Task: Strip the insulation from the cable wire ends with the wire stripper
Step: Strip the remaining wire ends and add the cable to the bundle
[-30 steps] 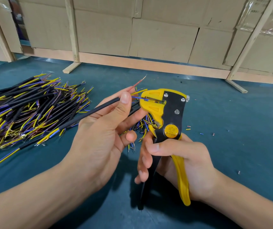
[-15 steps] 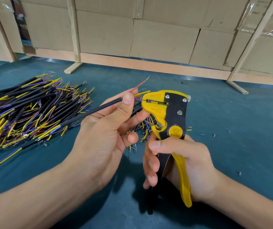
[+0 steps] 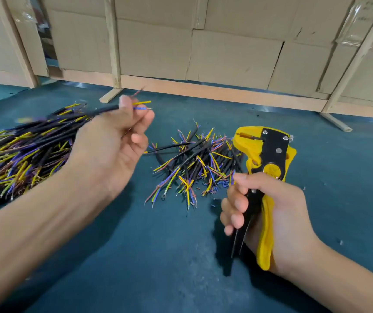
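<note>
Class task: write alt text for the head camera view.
A left hand pinches a black cable with yellow and blue wire ends, apart from the yellow wire stripper gripped in the right hand. Cable piles lie on a teal table.

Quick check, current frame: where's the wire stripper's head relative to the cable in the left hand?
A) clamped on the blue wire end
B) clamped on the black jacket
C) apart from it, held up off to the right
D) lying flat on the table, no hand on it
C: the right hand grips the wire stripper well clear of the cable that the left hand pinches, nothing between its jaws.
</note>
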A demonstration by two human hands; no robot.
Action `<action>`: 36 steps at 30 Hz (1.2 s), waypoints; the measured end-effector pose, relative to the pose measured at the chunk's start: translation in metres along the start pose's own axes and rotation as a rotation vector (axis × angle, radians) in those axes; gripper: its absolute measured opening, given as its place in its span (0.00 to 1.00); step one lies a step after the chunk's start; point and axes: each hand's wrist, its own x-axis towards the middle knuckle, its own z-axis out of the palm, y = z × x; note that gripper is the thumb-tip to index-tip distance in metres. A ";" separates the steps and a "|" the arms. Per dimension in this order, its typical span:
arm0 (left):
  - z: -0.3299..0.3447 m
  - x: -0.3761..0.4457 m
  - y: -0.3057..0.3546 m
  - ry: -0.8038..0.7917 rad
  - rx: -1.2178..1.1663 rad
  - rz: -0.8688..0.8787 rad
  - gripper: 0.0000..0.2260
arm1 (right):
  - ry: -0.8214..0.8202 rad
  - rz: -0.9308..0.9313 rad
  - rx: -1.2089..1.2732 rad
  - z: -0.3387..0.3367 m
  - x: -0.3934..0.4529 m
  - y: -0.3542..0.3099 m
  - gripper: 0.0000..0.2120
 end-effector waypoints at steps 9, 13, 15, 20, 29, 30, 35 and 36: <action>-0.010 0.015 -0.032 -0.322 0.992 -0.056 0.14 | -0.065 0.011 -0.026 0.006 0.000 0.004 0.08; -0.023 0.025 -0.015 -0.227 1.369 0.326 0.18 | -0.103 0.019 -0.024 0.006 -0.001 0.004 0.06; -0.032 0.030 0.002 -0.068 1.507 0.580 0.15 | -0.106 0.026 -0.023 0.006 -0.001 0.004 0.05; -0.063 0.050 0.027 0.065 2.287 0.247 0.21 | -0.100 0.037 -0.024 0.008 -0.002 0.002 0.05; -0.056 0.038 0.020 0.012 2.221 0.280 0.03 | -0.097 0.022 -0.041 0.011 -0.003 0.001 0.04; -0.056 0.037 0.020 0.015 2.190 0.303 0.04 | -0.096 0.019 -0.042 0.010 -0.003 0.002 0.04; -0.054 0.037 0.019 0.055 2.102 0.508 0.02 | -0.103 0.007 -0.049 0.010 -0.002 0.003 0.04; -0.052 0.037 0.018 0.048 2.086 0.564 0.02 | -0.102 0.008 -0.047 0.010 -0.002 0.003 0.04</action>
